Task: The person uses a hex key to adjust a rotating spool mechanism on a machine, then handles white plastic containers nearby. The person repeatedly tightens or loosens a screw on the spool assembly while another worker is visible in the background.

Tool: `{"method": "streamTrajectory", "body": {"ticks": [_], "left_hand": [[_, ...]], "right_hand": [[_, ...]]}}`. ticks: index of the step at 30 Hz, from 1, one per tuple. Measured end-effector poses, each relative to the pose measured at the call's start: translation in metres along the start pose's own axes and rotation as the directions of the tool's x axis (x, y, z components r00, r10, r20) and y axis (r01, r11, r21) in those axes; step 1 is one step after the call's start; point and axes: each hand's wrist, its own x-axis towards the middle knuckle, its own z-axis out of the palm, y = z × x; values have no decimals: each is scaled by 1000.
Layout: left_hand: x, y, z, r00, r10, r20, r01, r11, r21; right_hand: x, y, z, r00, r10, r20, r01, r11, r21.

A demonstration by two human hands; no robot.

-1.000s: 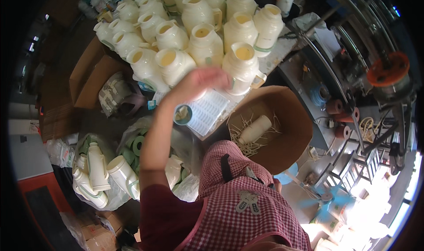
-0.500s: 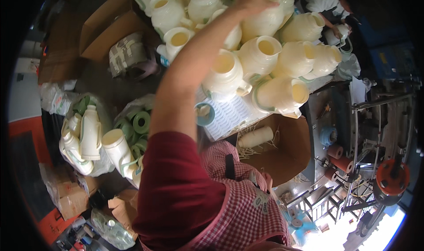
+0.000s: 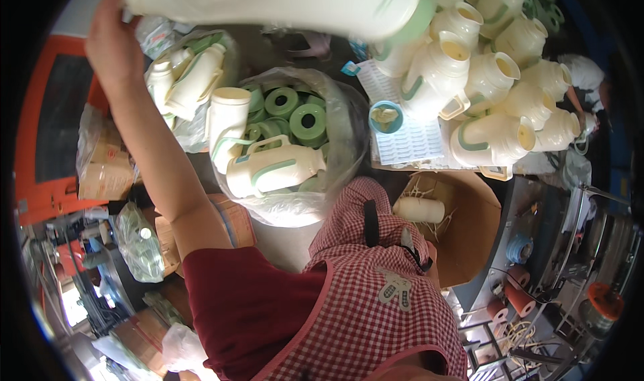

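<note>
The left hand [image 3: 115, 42] grips the left end of a cream flask [image 3: 275, 5] across the frame's top, probably light, stiff and slick, best balanced mid-body; the right hand's [image 3: 433, 263] grip I cannot tell.

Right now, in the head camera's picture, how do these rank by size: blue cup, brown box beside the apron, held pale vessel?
1. Held pale vessel, cropped by the top edge and probably enlarged by nearness
2. Brown box
3. Blue cup

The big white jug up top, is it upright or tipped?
Tipped sideways: the white jug stretches crosswise, green end right, left hand at the other.
</note>
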Motion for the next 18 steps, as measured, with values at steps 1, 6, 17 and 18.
{"method": "streamTrajectory", "body": {"ticks": [1,6,17,18], "left_hand": [[-12,1,-16,990,128,59,-138,964,229],[-90,-32,-56,981,-155,117,54,796,602],[-162,-138,-70,958,15,285,-267,403,875],[-187,-142,-65,956,21,292,-274,418,866]], "right_hand": [[12,4,5,1000,9,17,-10,998,57],[-52,-83,-4,995,-85,-47,68,956,-286],[-109,-16,2,986,86,-143,-88,996,-8],[-109,-4,0,984,97,-149,-95,995,22]]}}
